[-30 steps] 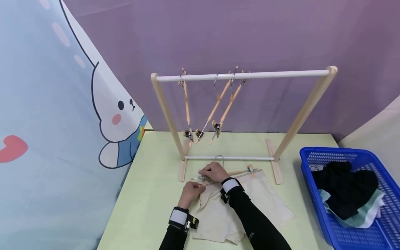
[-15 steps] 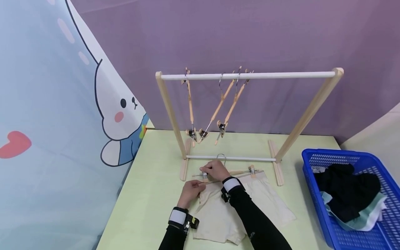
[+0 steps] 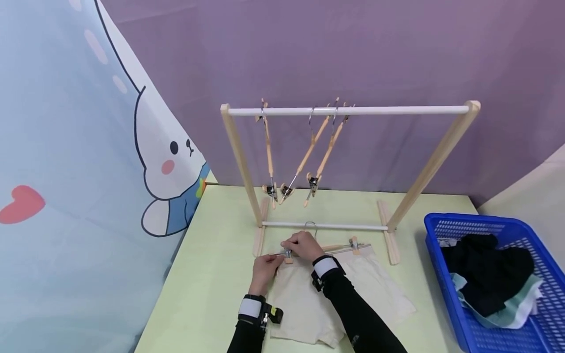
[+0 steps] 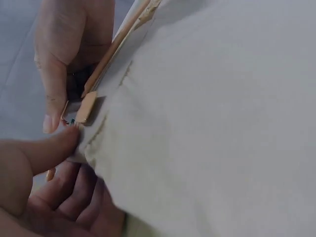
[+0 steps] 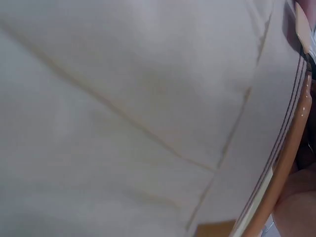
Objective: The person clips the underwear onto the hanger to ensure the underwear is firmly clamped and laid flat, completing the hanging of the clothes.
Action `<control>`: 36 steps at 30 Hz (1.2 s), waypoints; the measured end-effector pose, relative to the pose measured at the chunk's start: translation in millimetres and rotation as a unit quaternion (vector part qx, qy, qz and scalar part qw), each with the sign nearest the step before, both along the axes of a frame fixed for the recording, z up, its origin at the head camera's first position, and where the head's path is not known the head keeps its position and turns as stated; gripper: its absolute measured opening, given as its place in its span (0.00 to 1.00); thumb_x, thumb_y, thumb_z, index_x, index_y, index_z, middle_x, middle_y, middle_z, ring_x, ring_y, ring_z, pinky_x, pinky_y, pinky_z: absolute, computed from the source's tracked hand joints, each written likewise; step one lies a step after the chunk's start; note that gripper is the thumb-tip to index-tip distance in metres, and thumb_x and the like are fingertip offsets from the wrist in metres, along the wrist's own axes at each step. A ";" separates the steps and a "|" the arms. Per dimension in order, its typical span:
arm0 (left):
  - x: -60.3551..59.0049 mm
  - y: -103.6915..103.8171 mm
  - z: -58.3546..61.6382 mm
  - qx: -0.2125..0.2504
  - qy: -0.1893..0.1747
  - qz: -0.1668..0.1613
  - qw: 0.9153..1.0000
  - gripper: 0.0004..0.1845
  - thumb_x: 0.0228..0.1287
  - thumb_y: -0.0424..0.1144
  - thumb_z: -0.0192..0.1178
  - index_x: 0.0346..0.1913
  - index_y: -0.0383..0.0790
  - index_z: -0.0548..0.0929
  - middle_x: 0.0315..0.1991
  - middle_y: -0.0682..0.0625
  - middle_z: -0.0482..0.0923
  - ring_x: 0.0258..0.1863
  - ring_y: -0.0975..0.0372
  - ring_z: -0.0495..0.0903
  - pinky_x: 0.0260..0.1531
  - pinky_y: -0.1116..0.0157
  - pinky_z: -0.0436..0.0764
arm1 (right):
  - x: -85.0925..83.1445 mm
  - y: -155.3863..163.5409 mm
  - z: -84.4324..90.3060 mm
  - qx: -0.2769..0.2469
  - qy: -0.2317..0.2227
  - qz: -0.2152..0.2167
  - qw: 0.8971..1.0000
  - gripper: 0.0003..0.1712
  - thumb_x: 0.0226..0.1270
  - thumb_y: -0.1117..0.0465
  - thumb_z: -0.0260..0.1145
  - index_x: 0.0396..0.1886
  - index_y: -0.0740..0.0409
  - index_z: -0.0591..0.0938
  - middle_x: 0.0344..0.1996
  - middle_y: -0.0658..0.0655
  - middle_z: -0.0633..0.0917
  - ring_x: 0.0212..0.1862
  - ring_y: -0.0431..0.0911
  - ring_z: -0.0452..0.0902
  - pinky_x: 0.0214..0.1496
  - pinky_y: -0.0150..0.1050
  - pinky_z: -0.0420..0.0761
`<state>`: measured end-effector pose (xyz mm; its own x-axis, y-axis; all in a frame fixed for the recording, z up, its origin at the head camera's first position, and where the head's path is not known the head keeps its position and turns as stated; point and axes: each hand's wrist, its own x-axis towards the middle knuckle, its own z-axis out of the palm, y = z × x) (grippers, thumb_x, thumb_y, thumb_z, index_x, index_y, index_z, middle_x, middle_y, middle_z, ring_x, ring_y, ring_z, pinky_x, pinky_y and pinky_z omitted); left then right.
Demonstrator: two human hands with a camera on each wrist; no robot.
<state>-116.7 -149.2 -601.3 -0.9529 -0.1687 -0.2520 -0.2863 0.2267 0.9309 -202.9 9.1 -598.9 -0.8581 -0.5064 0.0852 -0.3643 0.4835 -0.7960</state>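
Well, garment (image 3: pixel 304 309) outside basket (image 3: pixel 476 218) (clothes (image 3: pixel 490 269) inside)

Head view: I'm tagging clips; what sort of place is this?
Probably a laundry-hanging set-up: clip hangers on a rack, a blue basket of clothes, a pale garment laid out.

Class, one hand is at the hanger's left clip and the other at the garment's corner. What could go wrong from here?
1. The left clip sits near the corner that the left hand pinches; the garment might slip out if the right hand lets go too soon.

2. The hook overlaps the lower bar in the head view, so it could snag when lifted.
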 end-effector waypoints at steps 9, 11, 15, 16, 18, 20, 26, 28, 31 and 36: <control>-2.8 5.8 -7.8 -0.008 0.007 0.028 1.000 0.14 0.66 0.40 0.66 0.40 0.29 0.88 0.30 0.43 0.86 0.24 0.67 0.75 0.25 0.71 0.71 | 5.1 5.1 3.6 0.026 -0.003 0.008 1.000 0.15 0.71 0.54 0.64 0.33 0.58 0.91 0.25 0.52 0.85 0.29 0.42 0.78 0.34 0.35 0.73; -3.6 5.7 -9.0 0.013 -0.001 0.021 1.000 0.15 0.67 0.42 0.66 0.42 0.29 0.87 0.33 0.43 0.87 0.26 0.67 0.77 0.27 0.71 0.73 | 5.4 7.2 2.8 0.038 -0.016 0.008 0.999 0.17 0.73 0.53 0.63 0.32 0.58 0.91 0.27 0.51 0.86 0.31 0.42 0.79 0.36 0.36 0.74; -5.9 4.7 -4.4 0.045 -0.024 0.001 0.999 0.17 0.68 0.43 0.65 0.46 0.29 0.87 0.34 0.44 0.85 0.28 0.65 0.77 0.29 0.70 0.74 | 7.1 9.1 2.1 0.047 -0.039 0.002 0.998 0.20 0.76 0.51 0.59 0.32 0.59 0.88 0.30 0.51 0.85 0.35 0.44 0.80 0.40 0.39 0.76; -6.3 4.0 -4.8 0.048 -0.027 -0.002 0.998 0.17 0.68 0.44 0.65 0.46 0.30 0.87 0.34 0.44 0.85 0.28 0.64 0.76 0.29 0.69 0.74 | 7.4 9.5 1.9 0.046 -0.041 0.001 0.998 0.20 0.76 0.50 0.58 0.34 0.59 0.88 0.32 0.52 0.85 0.36 0.45 0.80 0.41 0.40 0.76; -7.0 2.4 -5.2 0.048 -0.033 -0.003 0.998 0.18 0.67 0.44 0.65 0.47 0.31 0.87 0.34 0.46 0.85 0.29 0.64 0.76 0.30 0.69 0.74 | 7.8 11.4 -0.1 0.043 -0.039 -0.003 0.998 0.20 0.77 0.49 0.56 0.38 0.58 0.88 0.35 0.52 0.85 0.40 0.47 0.81 0.44 0.42 0.77; -8.0 -0.2 -10.9 0.050 -0.036 0.001 0.998 0.18 0.66 0.45 0.66 0.48 0.32 0.87 0.34 0.48 0.85 0.29 0.65 0.77 0.30 0.70 0.74 | 8.6 15.4 -1.2 0.042 -0.036 -0.015 0.998 0.18 0.78 0.50 0.56 0.43 0.56 0.87 0.40 0.53 0.85 0.45 0.47 0.80 0.48 0.43 0.78; -9.5 -7.3 -9.8 0.068 -0.047 0.011 0.996 0.20 0.66 0.46 0.67 0.49 0.31 0.86 0.36 0.48 0.86 0.30 0.65 0.77 0.30 0.71 0.75 | 13.5 36.1 9.4 0.037 -0.019 -0.050 0.998 0.12 0.76 0.60 0.58 0.48 0.60 0.84 0.41 0.54 0.81 0.45 0.46 0.78 0.49 0.44 0.79; -9.7 -9.2 -10.3 0.071 -0.056 0.015 0.996 0.20 0.65 0.46 0.67 0.49 0.32 0.86 0.36 0.48 0.85 0.30 0.65 0.77 0.30 0.71 0.75 | 13.5 44.9 13.3 0.028 -0.013 -0.062 0.998 0.11 0.75 0.62 0.59 0.49 0.62 0.84 0.42 0.55 0.81 0.46 0.48 0.78 0.50 0.45 0.79; -10.1 -11.1 -12.3 0.076 -0.066 0.014 0.995 0.20 0.65 0.47 0.67 0.50 0.33 0.86 0.37 0.48 0.85 0.31 0.65 0.77 0.31 0.71 0.76 | 12.1 61.6 15.4 0.025 -0.010 -0.087 0.996 0.12 0.74 0.63 0.61 0.52 0.62 0.83 0.45 0.56 0.82 0.50 0.50 0.77 0.53 0.47 0.78; -9.4 -13.8 -15.7 0.089 -0.078 -0.003 0.993 0.22 0.65 0.48 0.67 0.52 0.33 0.85 0.42 0.46 0.85 0.34 0.64 0.79 0.33 0.71 0.77 | 10.5 96.8 13.2 0.045 -0.005 -0.132 0.990 0.16 0.73 0.61 0.63 0.56 0.62 0.81 0.49 0.59 0.80 0.55 0.53 0.74 0.56 0.49 0.76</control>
